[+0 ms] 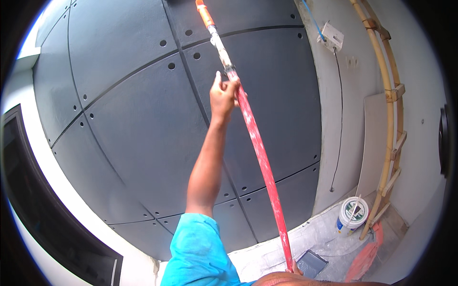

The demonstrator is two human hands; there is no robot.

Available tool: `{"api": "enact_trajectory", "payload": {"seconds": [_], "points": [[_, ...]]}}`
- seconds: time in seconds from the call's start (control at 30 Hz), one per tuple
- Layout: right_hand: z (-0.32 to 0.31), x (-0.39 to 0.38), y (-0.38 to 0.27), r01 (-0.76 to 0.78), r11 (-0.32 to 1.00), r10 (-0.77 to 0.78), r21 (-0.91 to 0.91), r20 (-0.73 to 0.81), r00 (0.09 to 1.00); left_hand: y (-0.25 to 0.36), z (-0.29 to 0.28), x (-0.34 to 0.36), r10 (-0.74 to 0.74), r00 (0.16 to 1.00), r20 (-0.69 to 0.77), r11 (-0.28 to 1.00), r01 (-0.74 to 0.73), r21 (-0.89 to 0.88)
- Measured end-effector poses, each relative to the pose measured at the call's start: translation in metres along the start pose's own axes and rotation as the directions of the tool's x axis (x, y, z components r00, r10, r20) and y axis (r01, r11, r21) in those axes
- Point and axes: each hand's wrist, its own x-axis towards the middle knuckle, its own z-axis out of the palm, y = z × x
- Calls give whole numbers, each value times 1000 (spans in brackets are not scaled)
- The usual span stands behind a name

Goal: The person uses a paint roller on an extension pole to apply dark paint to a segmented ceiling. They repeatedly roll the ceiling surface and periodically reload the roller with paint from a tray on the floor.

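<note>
A long red extension pole [260, 148] slants up across the view, its paint worn in patches. Its upper section is whitish, and an orange end piece [205, 13] tops it near the upper edge of the picture. My left hand [223, 97] is stretched up and closed round the pole just below the dark joint, with one finger sticking out. Low down, my right hand [296, 269] grips the pole's lower end; only a few fingers show. Whatever the pole carries at its tip is mostly cut off by the frame.
A dark grey panelled wall [143, 143] with grooves and round holes stands ahead. To the right, a bamboo ladder [385, 95] leans beside a white paint bucket [352, 214]. A dark paint tray [311, 263] lies on plastic sheeting [267, 255]. A cable [340, 95] hangs from a white box [330, 37].
</note>
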Motion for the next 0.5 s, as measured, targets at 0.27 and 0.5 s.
{"api": "enact_trajectory", "payload": {"seconds": [0.27, 0.5], "points": [[-64, -41, -40, -637, 749, 637, -181, 462, 617, -43, 3, -134, -39, 999, 4, 986, 38, 165], [-84, -66, -24, -573, 774, 628, -268, 444, 640, -68, 18, -217, -150, 988, 20, 967, 143, 211]]}}
